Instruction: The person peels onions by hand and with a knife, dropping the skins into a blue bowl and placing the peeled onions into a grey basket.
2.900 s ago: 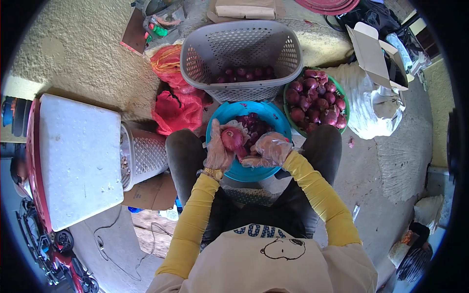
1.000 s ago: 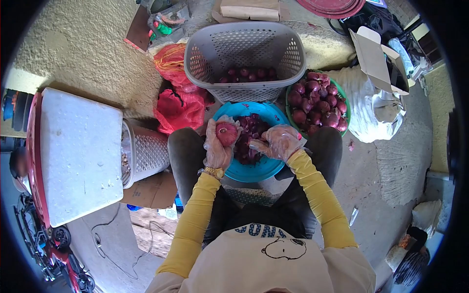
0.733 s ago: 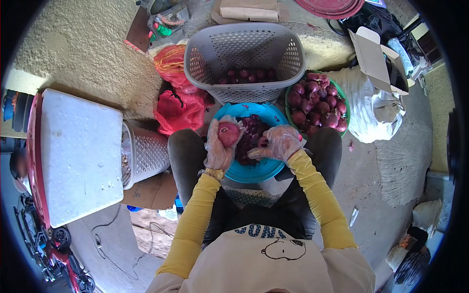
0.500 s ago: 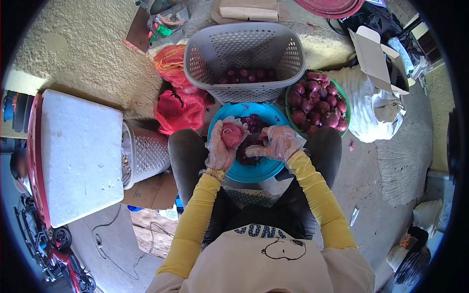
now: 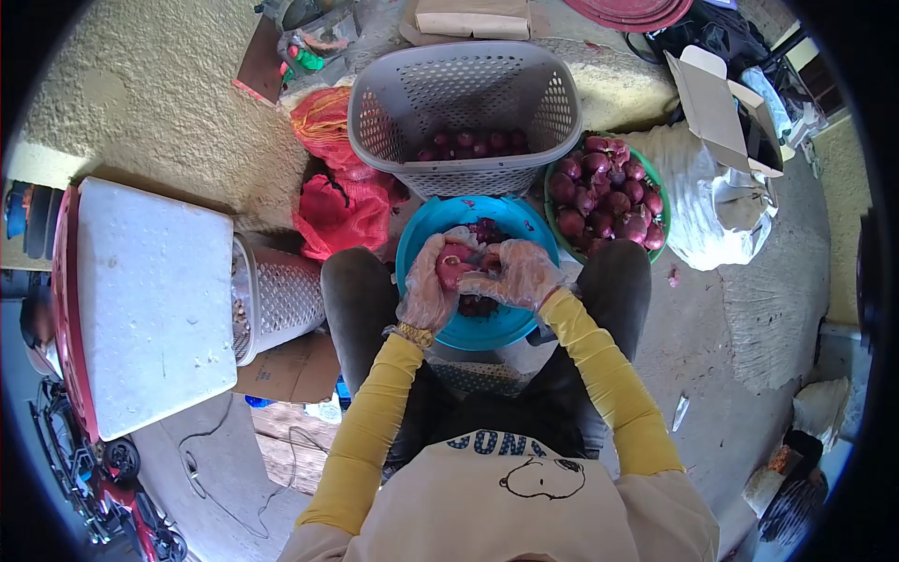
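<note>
My left hand [image 5: 433, 286], in a clear plastic glove, is closed round a red onion [image 5: 455, 266] with a pinkish, partly peeled surface. From the other side my right hand [image 5: 523, 273], gloved too, meets the onion with its thumb and fingers drawn together. Whatever those fingers pinch is too small or hidden to make out. Both hands are above a blue basin [image 5: 420, 225], where dark purple onion skins [image 5: 482, 306] lie, partly covered by the hands.
Behind the basin stands a grey perforated basket [image 5: 465, 169] with several onions inside. A green basket [image 5: 663, 208] heaped with unpeeled red onions is beside my right knee. Red mesh sacks [image 5: 345, 214] lie left, near a white foam box [image 5: 157, 309] and a white perforated bin [image 5: 286, 292].
My right hand has moved up and left from over the skins to the onion. My left hand has brought the onion slightly right and turned it.
</note>
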The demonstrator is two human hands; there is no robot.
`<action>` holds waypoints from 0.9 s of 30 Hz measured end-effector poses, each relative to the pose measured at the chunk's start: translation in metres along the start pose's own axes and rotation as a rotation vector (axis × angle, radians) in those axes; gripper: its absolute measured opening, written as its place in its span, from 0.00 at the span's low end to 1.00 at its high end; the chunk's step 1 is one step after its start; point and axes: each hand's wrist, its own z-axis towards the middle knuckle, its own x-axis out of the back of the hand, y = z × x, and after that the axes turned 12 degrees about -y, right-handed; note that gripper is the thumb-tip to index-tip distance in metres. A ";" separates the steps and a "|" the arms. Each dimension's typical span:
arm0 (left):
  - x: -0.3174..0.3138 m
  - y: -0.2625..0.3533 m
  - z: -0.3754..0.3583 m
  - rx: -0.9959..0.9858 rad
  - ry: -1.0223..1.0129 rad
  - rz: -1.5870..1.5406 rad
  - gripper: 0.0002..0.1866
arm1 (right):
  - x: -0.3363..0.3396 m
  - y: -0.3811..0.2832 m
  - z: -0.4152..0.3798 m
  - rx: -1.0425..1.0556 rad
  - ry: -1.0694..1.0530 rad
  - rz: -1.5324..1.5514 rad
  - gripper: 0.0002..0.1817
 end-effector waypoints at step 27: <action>0.055 -0.032 0.012 -0.095 -0.012 0.424 0.20 | 0.006 -0.004 -0.001 0.077 -0.096 0.106 0.33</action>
